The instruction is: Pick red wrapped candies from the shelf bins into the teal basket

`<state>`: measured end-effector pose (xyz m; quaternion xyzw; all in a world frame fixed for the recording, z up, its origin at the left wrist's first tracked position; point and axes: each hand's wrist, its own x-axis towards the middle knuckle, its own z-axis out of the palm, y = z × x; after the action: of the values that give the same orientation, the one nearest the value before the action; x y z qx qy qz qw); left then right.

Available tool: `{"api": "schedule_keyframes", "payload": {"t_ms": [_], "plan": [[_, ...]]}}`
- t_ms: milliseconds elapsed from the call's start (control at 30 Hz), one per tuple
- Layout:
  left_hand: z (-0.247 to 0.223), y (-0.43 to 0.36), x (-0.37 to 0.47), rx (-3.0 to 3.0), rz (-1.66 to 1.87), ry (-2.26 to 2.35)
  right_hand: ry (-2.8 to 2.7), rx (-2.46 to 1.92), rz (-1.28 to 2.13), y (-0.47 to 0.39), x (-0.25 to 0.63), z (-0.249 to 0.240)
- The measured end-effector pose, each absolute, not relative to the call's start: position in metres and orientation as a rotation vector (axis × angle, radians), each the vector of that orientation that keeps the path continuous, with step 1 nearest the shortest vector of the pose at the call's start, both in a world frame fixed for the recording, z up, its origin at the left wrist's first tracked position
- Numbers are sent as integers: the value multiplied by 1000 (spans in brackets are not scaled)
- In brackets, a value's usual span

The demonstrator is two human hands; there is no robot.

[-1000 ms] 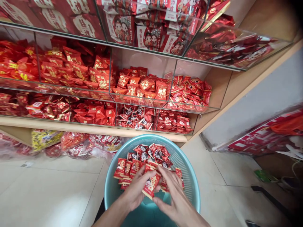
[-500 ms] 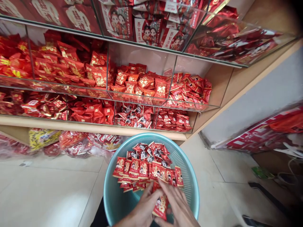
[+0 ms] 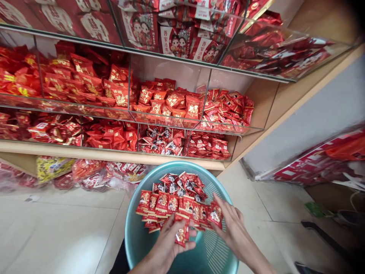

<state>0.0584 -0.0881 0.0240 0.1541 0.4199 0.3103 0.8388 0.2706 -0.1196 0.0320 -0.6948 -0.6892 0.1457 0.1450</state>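
Your left hand (image 3: pixel 168 241) was closed around a small red packet (image 3: pixel 181 234), held over the near part of the teal basket (image 3: pixel 129 228). Your right hand (image 3: pixel 221 214) had its thumb and fingers closed on another packet (image 3: pixel 216 216), at the right end of the row (image 3: pixel 162 203) of red-and-gold packets laid across the middle of the basket. Just behind that row you had a loose heap of red packets with black-and-white pictures (image 3: pixel 192 183). Beyond the basket's far rim, you faced a wooden shelf (image 3: pixel 114 154), with plastic bags (image 3: pixel 85 171) lying beneath it on the tiled floor (image 3: pixel 71 228). Above its front edge, clear compartments held small red packets (image 3: pixel 159 102), and higher up were larger packs with cartoon couples (image 3: pixel 176 42).
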Motion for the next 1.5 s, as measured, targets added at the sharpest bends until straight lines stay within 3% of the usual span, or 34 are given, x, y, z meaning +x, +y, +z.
{"api": "schedule_keyframes", "payload": {"t_ms": [600, 833, 1100, 1500], "plan": [[23, -83, 54, 268, 695, 886, -2214, -1976, 498, -104, 260, 3], [23, -85, 56, 285, 717, 852, -2150, -1860, 387, -117, 239, 25], [26, -90, 65, 266, 699, 953, -2267, -1683, 703, -126, 191, 32], [23, -84, 62, 235, 778, 830, -2122, -1722, 651, -127, 203, 30]]}}
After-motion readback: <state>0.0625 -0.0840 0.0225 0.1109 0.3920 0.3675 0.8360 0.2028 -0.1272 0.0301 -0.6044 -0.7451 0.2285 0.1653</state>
